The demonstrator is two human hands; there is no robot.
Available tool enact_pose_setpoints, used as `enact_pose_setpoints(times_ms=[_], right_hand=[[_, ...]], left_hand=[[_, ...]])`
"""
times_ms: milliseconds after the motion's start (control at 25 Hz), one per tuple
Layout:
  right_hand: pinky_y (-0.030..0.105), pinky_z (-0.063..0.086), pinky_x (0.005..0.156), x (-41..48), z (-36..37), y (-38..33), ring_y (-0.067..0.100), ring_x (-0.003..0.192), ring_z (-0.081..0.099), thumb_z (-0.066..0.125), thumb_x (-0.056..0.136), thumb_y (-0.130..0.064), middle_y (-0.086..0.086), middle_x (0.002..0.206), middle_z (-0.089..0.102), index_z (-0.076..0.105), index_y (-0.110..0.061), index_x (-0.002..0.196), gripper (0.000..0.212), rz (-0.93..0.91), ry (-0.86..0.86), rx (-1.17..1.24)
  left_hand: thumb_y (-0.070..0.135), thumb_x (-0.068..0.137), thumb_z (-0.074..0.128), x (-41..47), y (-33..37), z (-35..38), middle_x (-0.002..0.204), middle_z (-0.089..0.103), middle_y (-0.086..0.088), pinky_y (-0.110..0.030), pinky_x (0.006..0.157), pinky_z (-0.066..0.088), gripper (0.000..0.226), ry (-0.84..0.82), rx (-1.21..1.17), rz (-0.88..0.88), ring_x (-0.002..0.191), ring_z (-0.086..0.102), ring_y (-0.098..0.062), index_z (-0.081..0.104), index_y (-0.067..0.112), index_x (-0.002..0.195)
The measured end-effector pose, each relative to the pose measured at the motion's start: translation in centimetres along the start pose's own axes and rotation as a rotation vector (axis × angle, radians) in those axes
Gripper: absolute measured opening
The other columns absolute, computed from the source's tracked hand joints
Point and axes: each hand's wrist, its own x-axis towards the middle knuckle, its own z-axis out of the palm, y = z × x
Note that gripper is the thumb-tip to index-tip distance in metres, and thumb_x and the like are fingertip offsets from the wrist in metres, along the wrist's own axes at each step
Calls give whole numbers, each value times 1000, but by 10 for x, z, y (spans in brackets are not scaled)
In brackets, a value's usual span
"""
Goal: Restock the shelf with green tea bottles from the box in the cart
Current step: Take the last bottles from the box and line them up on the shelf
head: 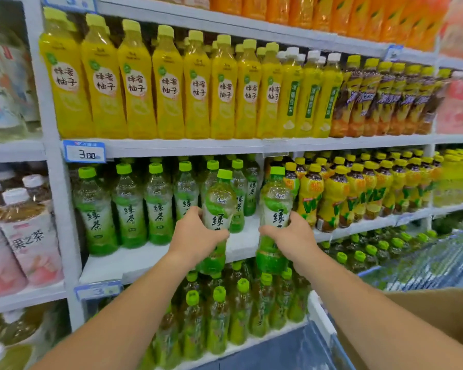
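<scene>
Fingers of left hand [195, 236] are curled round one green tea bottle [219, 204]; right hand [289, 236] likewise, second bottle [277, 201]; shelf [245, 236] gap not yet filled.

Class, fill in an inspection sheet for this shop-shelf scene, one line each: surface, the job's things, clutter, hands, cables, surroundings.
Surface: white metal middle shelf, bare patch at its front.
Job's things: two clear plastic green-capped tea bottles, the left bottle and the right bottle, held upright in front of the shelf edge; row of matching green tea bottles standing on the shelf; brown cardboard box at lower right, contents hidden.
Clutter: nothing seen.
Hands: left hand grips the left bottle's middle; right hand grips the right bottle's middle.
Cables: nothing seen.
Surroundings: yellow-labelled drink bottles on the shelf above; blue-framed price tag reading 3.00.
</scene>
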Motion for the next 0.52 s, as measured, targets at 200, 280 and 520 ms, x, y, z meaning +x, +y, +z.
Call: enact_pose_setpoints(times_ms=[200,280,520], right_hand=[[49,54,89,43,25,22,24,96,64,84,70,-25,3,107,67,55,-21,112,51,-65,18,22],[52,51,94,61,33,25,28,104,62,84,71,-23,6,117,64,51,-18,121,60,-72,9,33],[37,42,89,98,51,40,19,100,50,79,81,-21,2,122,54,39,-24,126,60,-139,21,41]], left_hand=[[37,71,83,20,-38,8,88,55,22,-10,53,41,39,86,-43,101,71,57,3,48,37,88],[34,73,83,29,-48,12,95,55,20,-11,61,43,45,125,-79,137,78,57,2,57,26,108],[35,79,80,42,-69,33,118,64,9,-13,81,45,76,209,-209,154,92,56,6,48,13,144]])
